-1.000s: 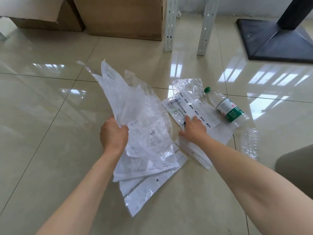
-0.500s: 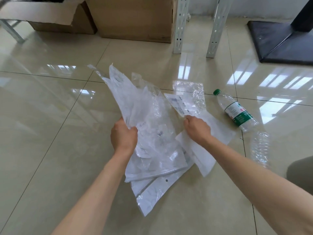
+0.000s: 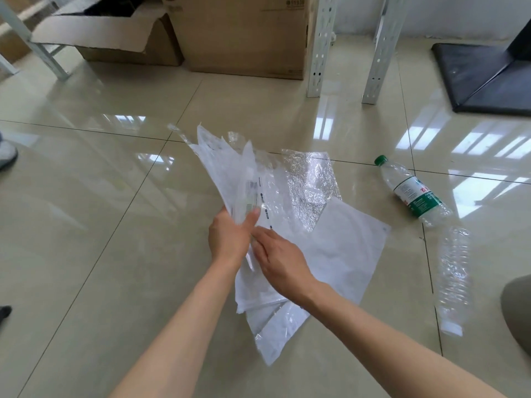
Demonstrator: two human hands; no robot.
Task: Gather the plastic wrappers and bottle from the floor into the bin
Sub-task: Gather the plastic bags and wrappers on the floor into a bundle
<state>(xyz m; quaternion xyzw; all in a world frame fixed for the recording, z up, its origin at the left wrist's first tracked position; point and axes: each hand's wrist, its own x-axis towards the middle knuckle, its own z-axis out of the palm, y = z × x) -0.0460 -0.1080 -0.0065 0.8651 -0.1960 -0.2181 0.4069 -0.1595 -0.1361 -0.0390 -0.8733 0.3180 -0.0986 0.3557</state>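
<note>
My left hand (image 3: 230,239) grips a bunch of clear and white plastic wrappers (image 3: 230,170) that fans upward from it. Close beside it, my right hand (image 3: 280,261) presses a wrapper against the bunch. A large white plastic bag (image 3: 353,254) and a crinkled clear wrapper (image 3: 311,179) lie on the tiled floor just right of the hands. A clear plastic bottle (image 3: 413,193) with a green cap and green label lies on its side further right. A crumpled clear wrapper (image 3: 452,280) lies below the bottle. No bin is in view.
Cardboard boxes (image 3: 241,35) stand at the back, one open box (image 3: 109,33) at the left. Two white perforated shelf legs (image 3: 320,44) rise behind the wrappers. A black base plate (image 3: 485,73) sits at the back right. A shoe (image 3: 7,155) shows at the left edge.
My right hand lifted a wrapper off the floor and brought it left to the bunch in my left hand. The view shifted, so the bottle now lies further right.
</note>
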